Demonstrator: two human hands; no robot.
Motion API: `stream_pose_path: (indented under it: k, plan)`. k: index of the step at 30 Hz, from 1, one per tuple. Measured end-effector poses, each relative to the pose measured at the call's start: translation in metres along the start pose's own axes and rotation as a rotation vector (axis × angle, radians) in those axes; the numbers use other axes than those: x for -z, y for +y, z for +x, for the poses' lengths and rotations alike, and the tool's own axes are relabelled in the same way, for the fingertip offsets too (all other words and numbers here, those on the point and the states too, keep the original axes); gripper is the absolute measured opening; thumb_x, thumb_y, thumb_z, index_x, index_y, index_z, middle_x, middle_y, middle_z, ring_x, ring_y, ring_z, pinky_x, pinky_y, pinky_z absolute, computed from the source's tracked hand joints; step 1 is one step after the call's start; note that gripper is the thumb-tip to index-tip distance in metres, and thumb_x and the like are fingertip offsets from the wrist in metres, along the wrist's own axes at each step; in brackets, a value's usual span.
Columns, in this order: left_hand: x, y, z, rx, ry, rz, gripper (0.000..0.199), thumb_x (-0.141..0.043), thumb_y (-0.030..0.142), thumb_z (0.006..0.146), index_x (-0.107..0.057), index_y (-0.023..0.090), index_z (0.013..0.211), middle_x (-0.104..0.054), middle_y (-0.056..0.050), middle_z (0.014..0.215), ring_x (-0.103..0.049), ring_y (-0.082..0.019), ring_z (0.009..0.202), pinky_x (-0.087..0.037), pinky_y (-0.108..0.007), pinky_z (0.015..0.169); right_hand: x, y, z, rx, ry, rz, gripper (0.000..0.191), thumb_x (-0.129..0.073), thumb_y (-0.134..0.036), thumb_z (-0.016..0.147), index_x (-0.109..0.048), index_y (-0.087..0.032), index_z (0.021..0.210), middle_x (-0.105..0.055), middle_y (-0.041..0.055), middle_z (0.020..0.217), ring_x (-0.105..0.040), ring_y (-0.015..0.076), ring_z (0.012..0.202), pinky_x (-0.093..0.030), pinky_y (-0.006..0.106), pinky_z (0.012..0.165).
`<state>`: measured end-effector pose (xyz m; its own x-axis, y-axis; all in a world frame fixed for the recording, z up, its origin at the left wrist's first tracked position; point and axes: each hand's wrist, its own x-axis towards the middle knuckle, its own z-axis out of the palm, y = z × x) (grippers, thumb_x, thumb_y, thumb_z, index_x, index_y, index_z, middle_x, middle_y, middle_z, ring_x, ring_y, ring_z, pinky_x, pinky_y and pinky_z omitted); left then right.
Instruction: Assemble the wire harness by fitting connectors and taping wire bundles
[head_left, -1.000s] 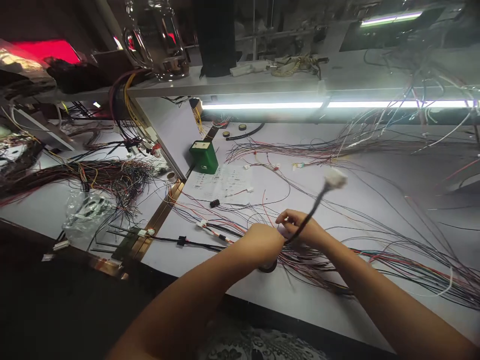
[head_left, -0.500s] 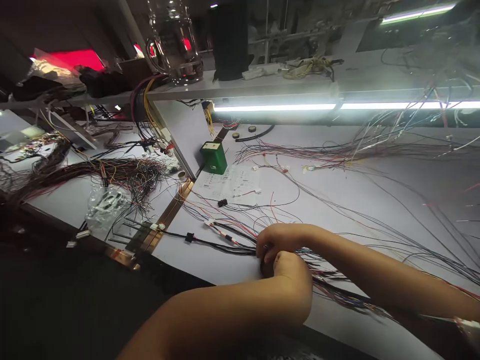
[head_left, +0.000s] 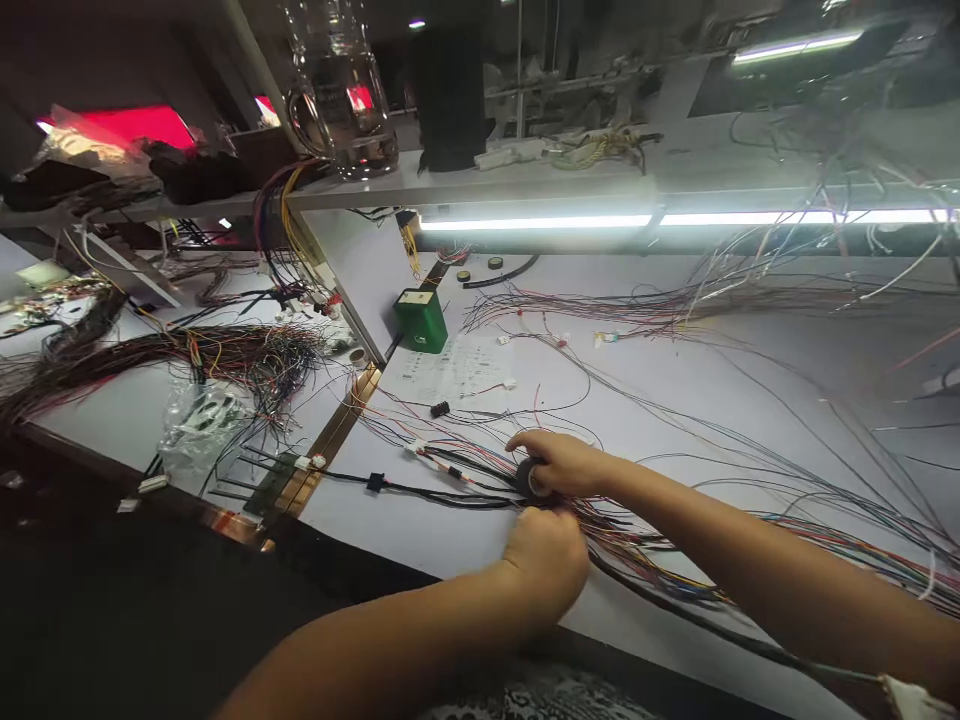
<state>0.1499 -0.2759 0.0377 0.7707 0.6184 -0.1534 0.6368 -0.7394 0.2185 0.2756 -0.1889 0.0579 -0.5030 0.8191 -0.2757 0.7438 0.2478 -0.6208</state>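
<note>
Head view is showing the right hand (head_left: 559,462) curling its fingers around a small black roll of tape (head_left: 529,478), gripping it just above the white workbench (head_left: 465,520). The left hand (head_left: 546,555) is sitting just below it with fingers folded under, apparently pinching the thick black wrapped cable (head_left: 675,622); the knuckles are hiding the contact, so I cannot tell how firmly it is closing. That cable is running right along the bench's near edge and ending in a white plastic connector (head_left: 911,697). A bundle of thin multicoloured wires (head_left: 675,560) is lying under both hands and fanning out to the right. Well apart, up and to the left, a small green box (head_left: 420,320) is standing on the bench beside a printed sheet of paper (head_left: 457,368).
</note>
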Motion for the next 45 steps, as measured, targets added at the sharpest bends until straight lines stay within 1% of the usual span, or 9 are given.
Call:
stream_pose_path:
  k: [5, 9, 13, 15, 20, 26, 35, 39, 45]
  plan:
    - [0.0, -0.045, -0.022, -0.16, 0.294, -0.034, 0.034, -0.044, 0.014, 0.089, -0.059, 0.013, 0.119, -0.065, -0.012, 0.092, -0.063, -0.022, 0.075, -0.051, -0.035, 0.063, -0.003, 0.032, -0.012, -0.106, 0.132, 0.158, 0.056, -0.046, -0.011, 0.067, -0.058, -0.023, 0.121, -0.064, 0.0028, 0.099, -0.061, 0.0159, 0.082, -0.046, 0.025, 0.071]
    - [-0.005, -0.065, -0.018, -0.004, 0.539, -0.648, 0.027, -0.047, 0.03, 0.092, -0.067, 0.019, 0.107, -0.061, -0.011, 0.116, -0.059, -0.02, 0.103, -0.047, -0.034, 0.089, -0.01, 0.038, -0.02, -0.09, 0.231, 0.218, 0.046, -0.046, -0.008, 0.064, -0.066, -0.021, 0.103, -0.064, 0.0031, 0.105, -0.059, 0.018, 0.098, -0.046, 0.027, 0.084]
    - [-0.007, -0.074, -0.006, 0.451, 0.404, -1.274, 0.04, -0.052, 0.046, 0.087, -0.071, 0.013, 0.097, -0.07, -0.011, 0.096, -0.063, -0.023, 0.094, -0.048, -0.033, 0.085, -0.01, 0.034, -0.032, -0.042, 0.345, 0.175, 0.044, -0.047, -0.007, 0.067, -0.064, -0.019, 0.105, -0.059, 0.0074, 0.109, -0.055, 0.021, 0.104, -0.044, 0.034, 0.091]
    - [-0.007, -0.076, -0.001, 0.535, 0.327, -1.376, 0.044, -0.056, 0.052, 0.082, -0.071, 0.011, 0.092, -0.071, -0.009, 0.081, -0.065, -0.022, 0.08, -0.049, -0.032, 0.076, -0.008, 0.028, -0.039, 0.019, 0.381, 0.143, 0.049, -0.047, -0.006, 0.069, -0.061, -0.02, 0.113, -0.056, 0.0088, 0.114, -0.051, 0.022, 0.11, -0.039, 0.037, 0.097]
    - [-0.005, -0.078, 0.005, 0.552, 0.316, -1.365, 0.04, -0.064, 0.052, 0.075, -0.068, 0.013, 0.069, -0.067, -0.004, 0.065, -0.061, -0.017, 0.065, -0.045, -0.026, 0.065, -0.007, 0.007, -0.046, 0.195, 0.284, -0.09, 0.031, -0.051, -0.017, 0.083, -0.062, -0.022, 0.112, -0.061, 0.0062, 0.1, -0.055, 0.02, 0.095, -0.042, 0.033, 0.085]
    - [-0.001, -0.076, 0.009, 0.582, 0.309, -1.362, 0.036, -0.063, 0.049, 0.076, -0.063, 0.014, 0.067, -0.066, -0.002, 0.062, -0.06, -0.015, 0.062, -0.043, -0.024, 0.061, -0.014, 0.007, -0.032, 0.155, 0.245, -0.295, 0.013, -0.059, -0.028, 0.084, -0.071, -0.022, 0.088, -0.058, 0.0042, 0.093, -0.053, 0.0163, 0.078, -0.035, 0.028, 0.068]
    - [0.001, -0.076, 0.017, 0.641, 0.311, -1.328, 0.036, -0.062, 0.048, 0.075, -0.053, 0.017, 0.061, -0.064, -0.002, 0.056, -0.058, -0.014, 0.055, -0.042, -0.024, 0.056, -0.019, -0.005, -0.03, 0.02, 0.228, -0.46, 0.022, -0.05, -0.027, 0.086, -0.065, -0.02, 0.073, -0.058, 0.0014, 0.079, -0.038, 0.0086, 0.047, -0.017, 0.026, 0.049]
    - [0.0, -0.077, 0.019, 0.655, 0.315, -1.302, 0.038, -0.06, 0.05, 0.076, -0.051, 0.017, 0.059, -0.059, 0.0, 0.053, -0.053, -0.012, 0.051, -0.038, -0.023, 0.052, -0.025, -0.018, -0.027, -0.019, 0.241, -0.504, 0.012, -0.052, -0.022, 0.081, -0.063, -0.016, 0.078, -0.061, 0.0054, 0.078, -0.045, 0.0117, 0.049, -0.018, 0.027, 0.049]
    - [-0.009, -0.075, 0.021, 0.693, 0.368, -1.241, 0.043, -0.067, 0.05, 0.068, -0.045, 0.018, 0.051, -0.044, 0.005, 0.045, -0.039, -0.009, 0.046, -0.025, -0.023, 0.046, -0.04, -0.046, -0.044, 0.073, 0.171, -0.485, 0.026, -0.044, -0.008, 0.079, -0.063, -0.014, 0.095, -0.063, 0.0051, 0.067, -0.051, 0.016, 0.056, -0.026, 0.028, 0.05]
